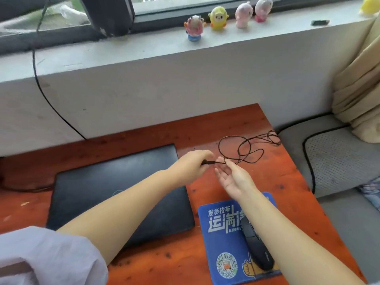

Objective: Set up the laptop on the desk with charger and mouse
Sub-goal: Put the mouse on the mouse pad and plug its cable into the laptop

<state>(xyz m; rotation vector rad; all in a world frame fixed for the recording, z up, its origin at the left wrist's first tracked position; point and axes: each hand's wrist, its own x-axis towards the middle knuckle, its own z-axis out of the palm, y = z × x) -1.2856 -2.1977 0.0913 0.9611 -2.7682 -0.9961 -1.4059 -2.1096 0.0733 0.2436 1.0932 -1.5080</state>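
Observation:
A closed black laptop [115,190] lies flat on the red wooden desk [222,124]. My left hand [191,166] reaches over its far right corner and pinches the black plug at the end of a thin dark cable [242,149]. The cable loops across the desk toward the right edge. My right hand [232,177] is palm up with fingers spread, its fingertips touching the cable just behind the plug. A black mouse [254,243] rests on a blue mouse pad [221,239], partly hidden under my right forearm.
A grey windowsill [144,52] carries several small plush figures [218,18] and a dark box [109,13]. A thick black cable [47,95] drops down the wall on the left. A grey cushioned seat [337,157] and a beige cloth [359,79] sit to the right.

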